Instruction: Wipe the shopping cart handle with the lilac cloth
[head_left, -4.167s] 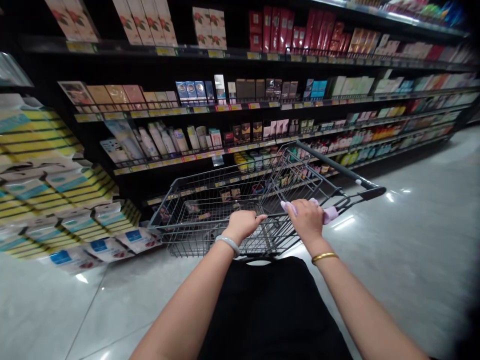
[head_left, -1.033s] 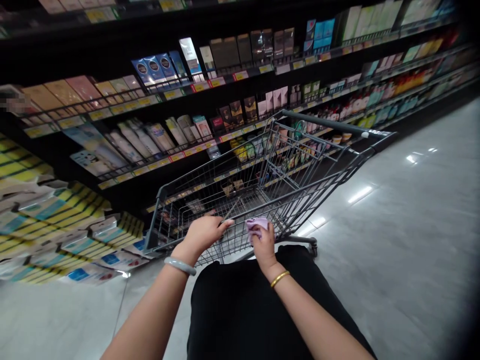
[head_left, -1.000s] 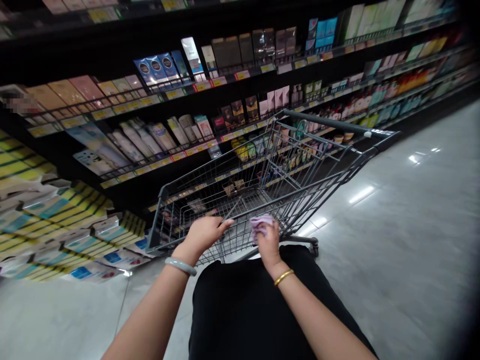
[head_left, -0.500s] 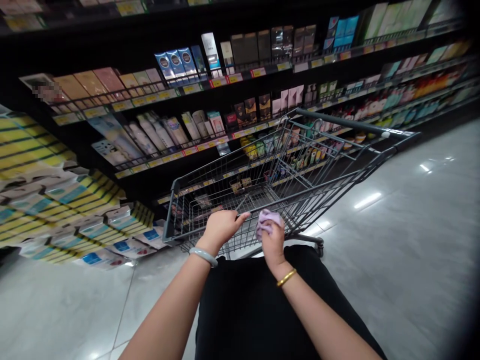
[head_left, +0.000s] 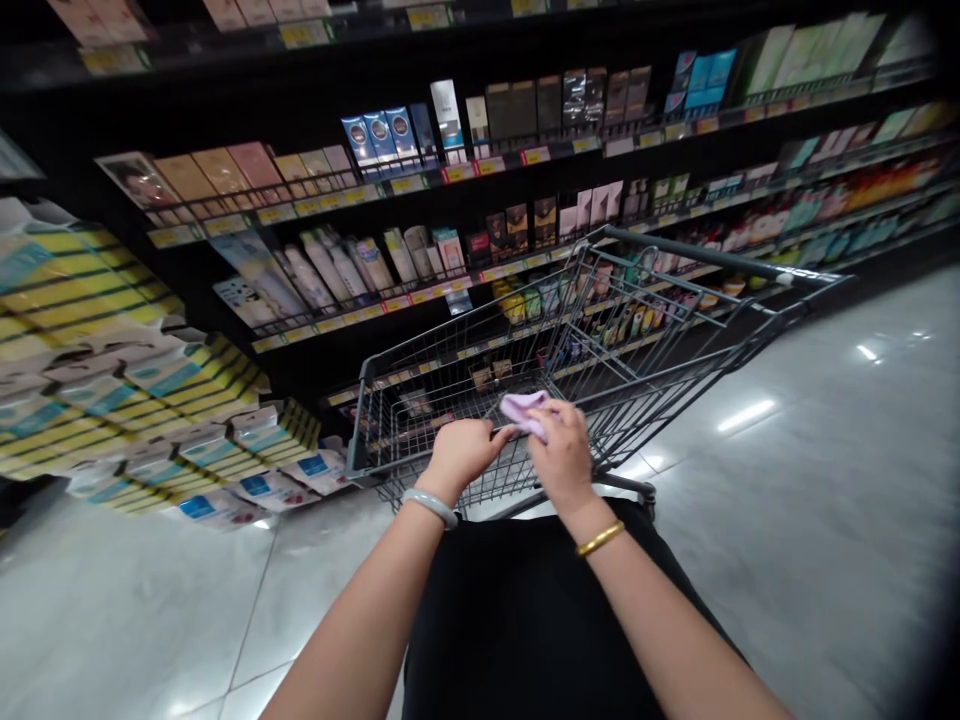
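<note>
A grey wire shopping cart (head_left: 667,375) stands side-on in front of me, its handle to the right. My left hand (head_left: 465,455) is closed over the near top rail of the basket, thumb pointing right along it. Just to its right, my right hand (head_left: 562,450) grips a crumpled lilac cloth (head_left: 525,408). The cloth lies at the same rail, close to the left thumb. Fingertips of the right hand are partly covered by the cloth.
Shelves of boxed and bottled goods (head_left: 382,135) run behind the cart. Stacked yellow-striped packs (head_left: 172,400) stand on the floor at the left. Shiny grey floor tiles (head_left: 787,500) stretch out on the right.
The right hand has turned and moved the cloth left along the rail, closer to the left thumb. My left hand keeps its hold. The whole view has shifted slightly.
</note>
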